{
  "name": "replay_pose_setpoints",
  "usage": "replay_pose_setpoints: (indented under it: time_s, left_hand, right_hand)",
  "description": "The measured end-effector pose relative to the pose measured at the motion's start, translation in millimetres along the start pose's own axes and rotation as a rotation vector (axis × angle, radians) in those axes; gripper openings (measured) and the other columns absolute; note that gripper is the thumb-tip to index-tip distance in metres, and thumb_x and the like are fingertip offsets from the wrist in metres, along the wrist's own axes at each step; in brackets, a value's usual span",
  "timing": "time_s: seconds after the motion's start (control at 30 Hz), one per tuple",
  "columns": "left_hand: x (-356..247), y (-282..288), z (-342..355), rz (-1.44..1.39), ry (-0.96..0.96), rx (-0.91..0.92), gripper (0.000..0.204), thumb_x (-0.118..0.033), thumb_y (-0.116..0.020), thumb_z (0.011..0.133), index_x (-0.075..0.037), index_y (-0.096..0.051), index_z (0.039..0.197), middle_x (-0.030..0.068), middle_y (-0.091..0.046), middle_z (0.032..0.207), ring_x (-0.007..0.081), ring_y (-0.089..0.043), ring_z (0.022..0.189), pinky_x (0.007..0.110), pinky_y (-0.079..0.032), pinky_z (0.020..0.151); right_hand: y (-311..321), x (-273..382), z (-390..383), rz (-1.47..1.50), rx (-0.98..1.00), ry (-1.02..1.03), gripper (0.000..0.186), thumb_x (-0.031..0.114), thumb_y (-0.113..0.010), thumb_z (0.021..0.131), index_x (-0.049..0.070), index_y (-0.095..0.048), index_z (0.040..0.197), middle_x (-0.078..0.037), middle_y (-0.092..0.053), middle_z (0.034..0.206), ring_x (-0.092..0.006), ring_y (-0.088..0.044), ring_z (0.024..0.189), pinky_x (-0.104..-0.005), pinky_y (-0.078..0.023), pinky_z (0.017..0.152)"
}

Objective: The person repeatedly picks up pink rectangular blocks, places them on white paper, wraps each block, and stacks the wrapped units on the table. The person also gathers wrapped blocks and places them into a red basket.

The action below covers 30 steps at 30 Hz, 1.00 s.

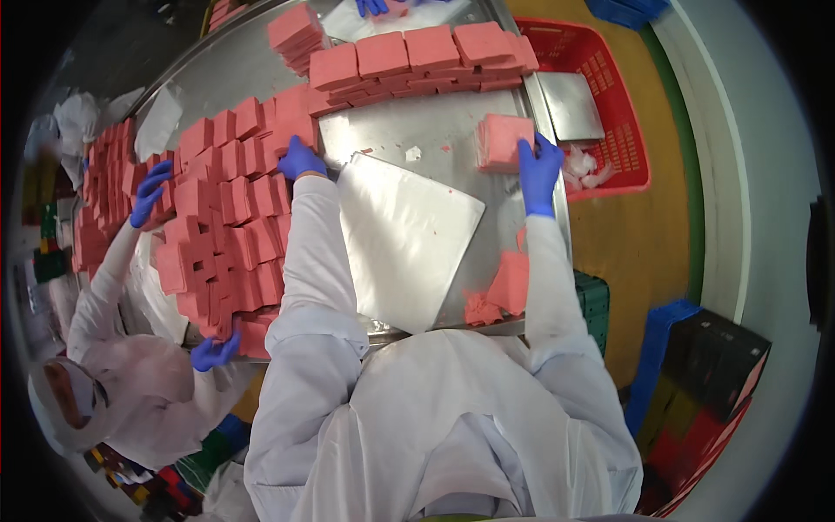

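Note:
Blue gloves cover both my hands. My right hand (541,177) grips the right side of a short stack of pink square slices (502,143), which rests on the metal table (374,130) near its right edge. My left hand (301,160) has its fingers closed at the edge of a pink slab (294,130) on the big pile (235,209) to the left; its fingertips are partly hidden. Between my arms lies a pile of white sheets (409,230). Torn pink pieces (506,285) lie near the front edge.
A row of stacked pink slabs (409,56) runs along the back. Right of the table stands a red crate (622,130) holding a metal tray (571,106) and crumpled plastic. On the left, a co-worker's gloved hands (152,193) touch the pile; another gloved hand (371,7) shows at the far side.

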<state>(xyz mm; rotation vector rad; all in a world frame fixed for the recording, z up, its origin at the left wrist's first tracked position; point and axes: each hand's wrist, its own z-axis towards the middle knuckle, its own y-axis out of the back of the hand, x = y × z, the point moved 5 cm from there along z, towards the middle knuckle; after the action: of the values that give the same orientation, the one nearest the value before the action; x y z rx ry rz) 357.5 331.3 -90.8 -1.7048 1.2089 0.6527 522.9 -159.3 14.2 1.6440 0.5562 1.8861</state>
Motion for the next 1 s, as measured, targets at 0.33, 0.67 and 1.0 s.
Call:
replay_pose_setpoints:
  time_s: [0.33, 0.67, 1.0]
  left_hand:
    - [-50, 33, -243, 0.328, 0.194, 0.601, 0.045, -0.018, -0.068, 0.086, -0.009, -0.05, 0.126, 0.0051, -0.058, 0.113, 0.0145, -0.057, 0.101, 0.031, -0.047, 0.083]
    - [-58, 173, -351, 1.336, -0.335, 1.036, 0.024, -0.025, -0.066, 0.086, -0.007, -0.061, 0.101, 0.0077, -0.056, 0.095, 0.0223, -0.057, 0.091, 0.032, -0.045, 0.082]
    - [-57, 182, -332, 1.417, -0.54, 1.194, 0.019, -0.019, -0.068, 0.081, -0.006, -0.063, 0.093, 0.0103, -0.06, 0.1, 0.0304, -0.058, 0.094, 0.04, -0.046, 0.084]
  right_hand:
    - [-100, 130, -144, 0.73, 0.693, -0.278, 0.057, 0.03, -0.072, 0.085, -0.003, -0.05, 0.126, -0.006, -0.062, 0.097, -0.0143, -0.058, 0.094, -0.0289, -0.046, 0.085]
    - [23, 287, -176, 1.346, 0.965, -0.066, 0.038, 0.018, -0.068, 0.088, 0.001, -0.057, 0.119, -0.006, -0.064, 0.108, -0.0129, -0.06, 0.096, -0.0274, -0.048, 0.086]
    - [-26, 51, -261, 0.09, 0.751, 0.392, 0.067, 0.035, -0.071, 0.084, 0.003, -0.046, 0.136, -0.017, -0.058, 0.109, -0.0249, -0.057, 0.095, -0.0358, -0.047, 0.082]
